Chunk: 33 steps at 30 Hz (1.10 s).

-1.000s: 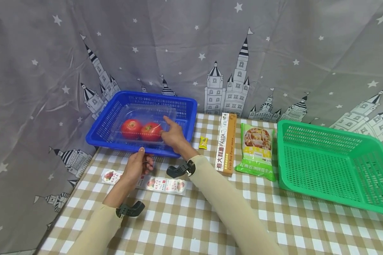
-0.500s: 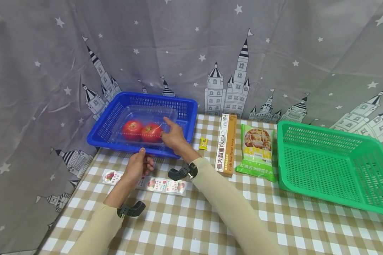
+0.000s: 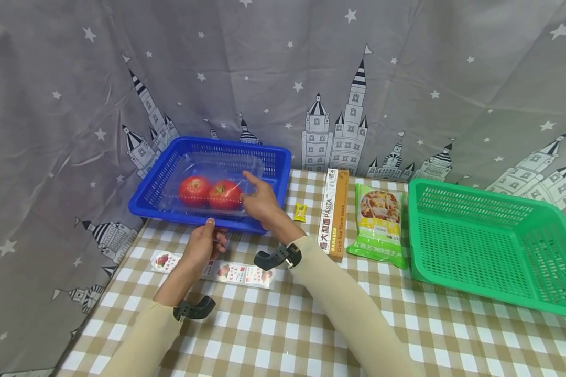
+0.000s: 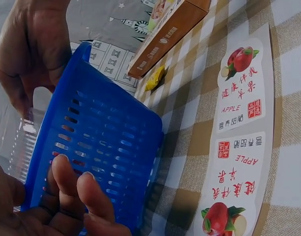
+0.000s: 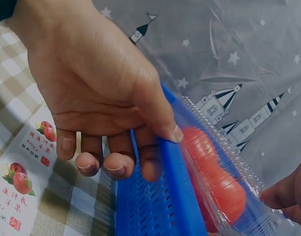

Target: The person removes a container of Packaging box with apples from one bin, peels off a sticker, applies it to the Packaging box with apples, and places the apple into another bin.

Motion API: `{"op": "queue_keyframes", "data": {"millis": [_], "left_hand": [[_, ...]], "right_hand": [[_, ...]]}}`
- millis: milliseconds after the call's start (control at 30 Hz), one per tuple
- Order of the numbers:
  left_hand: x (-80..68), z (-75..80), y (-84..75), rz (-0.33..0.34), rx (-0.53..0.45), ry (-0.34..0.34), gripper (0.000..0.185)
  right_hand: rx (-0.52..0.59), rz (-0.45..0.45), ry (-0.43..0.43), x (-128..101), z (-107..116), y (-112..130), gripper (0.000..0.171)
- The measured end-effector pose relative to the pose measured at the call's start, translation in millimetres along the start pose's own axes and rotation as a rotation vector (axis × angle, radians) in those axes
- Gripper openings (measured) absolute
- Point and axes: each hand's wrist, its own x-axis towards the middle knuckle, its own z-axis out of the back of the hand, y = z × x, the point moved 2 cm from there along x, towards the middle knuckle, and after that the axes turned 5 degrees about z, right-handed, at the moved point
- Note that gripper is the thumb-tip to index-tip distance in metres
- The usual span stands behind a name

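In the head view a clear plastic container (image 3: 203,165) holding two red apples (image 3: 194,191) lies in a blue basket (image 3: 278,157) at the left of the table. My left hand (image 3: 200,245) grips the basket's near rim, thumb on top and fingers under it along the outer wall, as the right wrist view shows. With my right hand (image 3: 261,203), I pinch the right end of the container, the index finger stretched over its lid; some fingertips are hidden. A strip of apple labels (image 3: 238,273) lies in front of the basket, partly behind the left forearm.
A small yellow packet (image 3: 300,212), a pasta box (image 3: 333,214) and a green food bag (image 3: 379,225) lie right of the blue basket. Farther right stands a green basket (image 3: 471,246). A grey curtain (image 3: 264,63) hangs behind the checked tablecloth (image 3: 264,335).
My right wrist and forearm have shifted slightly to the right. The container has moved a little in the basket. My left hand stays in place on the rim.
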Motion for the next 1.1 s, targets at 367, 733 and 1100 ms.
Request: {"op": "queue_keyframes", "data": {"millis": [367, 733, 1100], "left_hand": [[-2.5, 1.0, -1.7, 0.013, 0.023, 0.007, 0.055], [-0.8, 0.4, -0.4, 0.016, 0.031, 0.012, 0.056], [-1.4, 0.1, -0.9, -0.013, 0.043, 0.018, 0.059]], "right_hand": [[0.076, -0.009, 0.03, -15.6, 13.8, 8.6, 0.065], [0.097, 0.011, 0.046, -29.2, 27.2, 15.0, 0.065], [0.196, 0.075, 0.071, -41.1, 42.8, 19.4, 0.065]]}}
